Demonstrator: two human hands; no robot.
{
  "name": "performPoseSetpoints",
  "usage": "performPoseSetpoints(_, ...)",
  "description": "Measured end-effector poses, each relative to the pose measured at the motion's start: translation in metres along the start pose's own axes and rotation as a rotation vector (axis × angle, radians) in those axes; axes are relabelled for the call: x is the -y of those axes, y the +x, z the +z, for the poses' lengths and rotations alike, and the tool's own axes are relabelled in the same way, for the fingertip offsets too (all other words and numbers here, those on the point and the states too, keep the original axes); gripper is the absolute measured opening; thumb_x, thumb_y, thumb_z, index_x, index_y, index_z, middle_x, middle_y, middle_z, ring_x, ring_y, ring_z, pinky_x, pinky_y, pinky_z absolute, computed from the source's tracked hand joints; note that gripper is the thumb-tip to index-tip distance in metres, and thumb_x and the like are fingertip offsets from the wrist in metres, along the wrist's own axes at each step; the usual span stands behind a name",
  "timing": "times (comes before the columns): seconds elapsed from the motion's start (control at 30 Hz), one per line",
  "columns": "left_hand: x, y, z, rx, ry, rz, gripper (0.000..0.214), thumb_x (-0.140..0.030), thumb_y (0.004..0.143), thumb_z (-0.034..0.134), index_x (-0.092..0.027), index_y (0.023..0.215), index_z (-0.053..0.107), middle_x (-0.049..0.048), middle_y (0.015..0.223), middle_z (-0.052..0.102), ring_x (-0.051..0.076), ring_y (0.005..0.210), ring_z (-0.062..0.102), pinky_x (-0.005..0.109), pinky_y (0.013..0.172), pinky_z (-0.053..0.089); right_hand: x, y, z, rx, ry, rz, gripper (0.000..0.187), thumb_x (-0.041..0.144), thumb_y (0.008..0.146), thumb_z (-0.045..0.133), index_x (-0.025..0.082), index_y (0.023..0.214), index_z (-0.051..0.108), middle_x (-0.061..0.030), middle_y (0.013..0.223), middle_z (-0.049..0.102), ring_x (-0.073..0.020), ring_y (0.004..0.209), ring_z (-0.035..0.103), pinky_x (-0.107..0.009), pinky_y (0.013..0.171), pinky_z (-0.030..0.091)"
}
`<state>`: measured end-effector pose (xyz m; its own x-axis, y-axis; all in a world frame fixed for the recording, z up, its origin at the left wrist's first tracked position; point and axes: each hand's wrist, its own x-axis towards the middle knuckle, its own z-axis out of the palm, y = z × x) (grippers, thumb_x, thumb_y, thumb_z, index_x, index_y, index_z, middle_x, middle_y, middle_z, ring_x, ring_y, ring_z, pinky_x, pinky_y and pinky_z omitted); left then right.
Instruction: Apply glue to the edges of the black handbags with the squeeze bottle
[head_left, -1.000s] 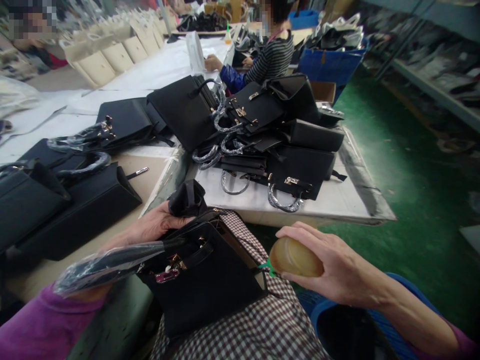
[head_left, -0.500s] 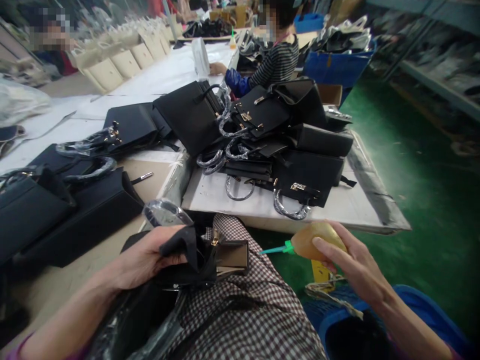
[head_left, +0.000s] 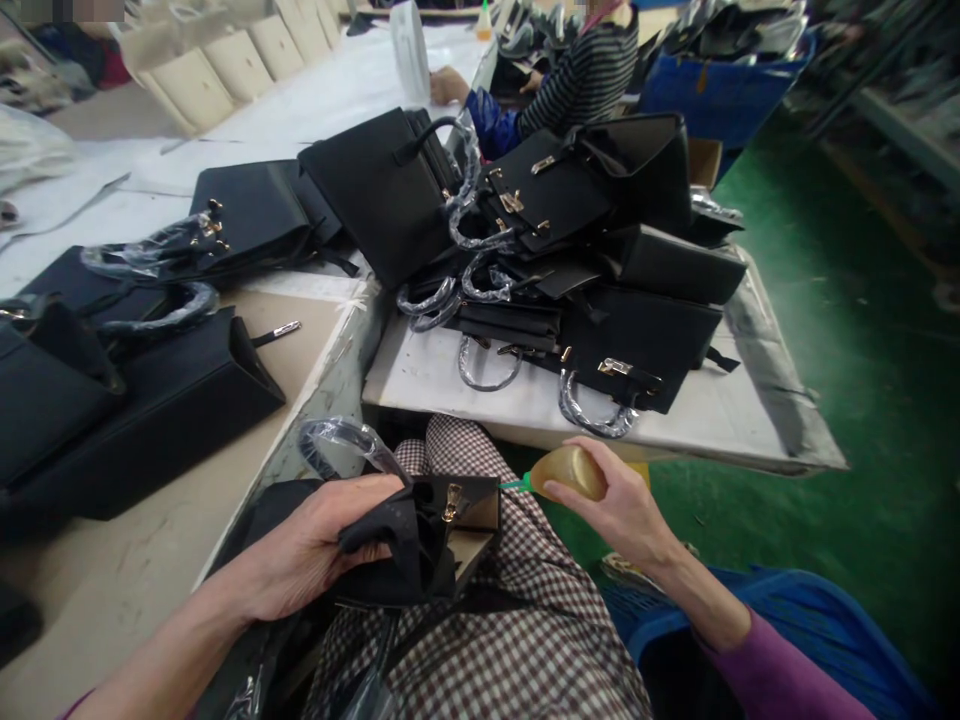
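A black handbag point(head_left: 427, 580) lies across my lap, its tan inside showing at the open end and a gold zipper pull point(head_left: 451, 502) near its edge. My left hand point(head_left: 337, 540) grips folded black lining point(head_left: 386, 535) at the bag's mouth. A plastic-wrapped handle point(head_left: 341, 440) sticks up behind that hand. In my right hand point(head_left: 622, 500) is a squeeze bottle point(head_left: 574, 473) of amber liquid, probably glue, lying sideways. Its thin green nozzle point(head_left: 517, 484) points left, with the tip at the bag's upper right edge; whether it touches I cannot tell.
Black handbags point(head_left: 540, 200) are piled on the white table point(head_left: 787, 420) ahead, and more point(head_left: 150, 420) lie at the left. Beyond, a person in a striped top point(head_left: 577, 90) sits near a white roll point(head_left: 409, 50). A blue basket point(head_left: 795, 610) stands at my lower right.
My right hand has brought the bottle leftward, so its nozzle is now at the bag's edge. The bag and my left hand have shifted slightly right and down. The view has tilted down.
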<state>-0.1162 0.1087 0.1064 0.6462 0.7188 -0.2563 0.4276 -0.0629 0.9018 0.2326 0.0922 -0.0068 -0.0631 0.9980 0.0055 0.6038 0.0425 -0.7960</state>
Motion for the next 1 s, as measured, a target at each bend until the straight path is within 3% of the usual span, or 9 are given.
performPoseSetpoints(0.27, 0.006, 0.0, 0.002, 0.008, -0.015, 0.063, 0.019, -0.029, 0.099, 0.058, -0.016, 0.093, 0.07, 0.007, 0.09, 0.064, 0.02, 0.089, 0.058, 0.027, 0.076, 0.05, -0.017, 0.006, 0.01, -0.014, 0.005, -0.082, 0.055, 0.054, 0.086, 0.076, 0.02, 0.125, 0.06, -0.012, 0.122, 0.068, -0.0313, 0.11, 0.066, -0.048, 0.098, 0.055)
performPoseSetpoints(0.53, 0.006, 0.001, 0.0, 0.015, 0.018, 0.083, 0.02, -0.022, 0.099, 0.055, -0.017, 0.113, 0.07, 0.0088, 0.102, 0.069, 0.02, 0.09, 0.06, 0.028, 0.076, 0.051, -0.005, 0.01, 0.002, 0.137, 0.053, -0.023, 0.047, 0.047, 0.083, 0.077, 0.021, 0.119, 0.064, -0.0053, 0.107, 0.072, -0.0261, 0.094, 0.068, -0.042, 0.087, 0.056)
performPoseSetpoints(0.73, 0.004, 0.004, 0.0, 0.001, 0.03, 0.117, 0.019, -0.025, 0.1, 0.056, -0.016, 0.109, 0.071, 0.0085, 0.098, 0.069, 0.019, 0.087, 0.06, 0.028, 0.076, 0.052, 0.0, 0.005, -0.006, 0.236, 0.059, 0.006, 0.047, 0.044, 0.082, 0.079, 0.021, 0.121, 0.064, -0.0033, 0.107, 0.073, -0.0237, 0.091, 0.07, -0.038, 0.082, 0.057)
performPoseSetpoints(1.0, 0.007, 0.001, 0.004, 0.009, 0.027, 0.093, 0.02, -0.025, 0.101, 0.053, -0.016, 0.105, 0.071, 0.0082, 0.095, 0.068, 0.02, 0.087, 0.06, 0.027, 0.073, 0.052, -0.013, 0.008, 0.004, 0.081, 0.012, -0.099, 0.054, 0.05, 0.087, 0.077, 0.018, 0.126, 0.058, -0.0097, 0.12, 0.066, -0.0277, 0.109, 0.064, -0.044, 0.098, 0.052)
